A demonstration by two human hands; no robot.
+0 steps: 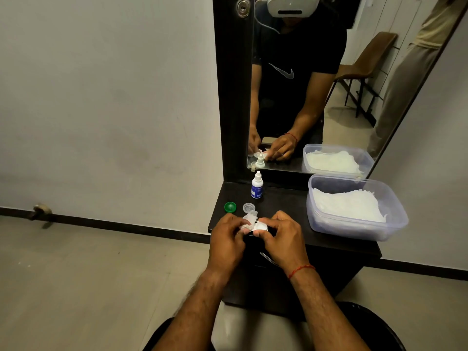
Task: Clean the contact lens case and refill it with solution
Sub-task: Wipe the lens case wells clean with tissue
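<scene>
Over the front left corner of the dark table (291,206) my two hands meet around a white contact lens case (260,226). My right hand (281,236) grips the case by its right well. My left hand (226,238) pinches a crumpled white tissue (249,219) against the case's left side. A green cap (230,206) and a clear cap (248,207) lie open side up on the table just behind my hands. The small solution bottle (257,185), white with a blue label and its cap on, stands upright farther back.
A clear plastic tub (354,229) holding white tissues sits on the table's right half. A tall mirror (329,84) rises behind the table and reflects a person and a chair. A bare wall (101,110) and floor (88,274) lie to the left.
</scene>
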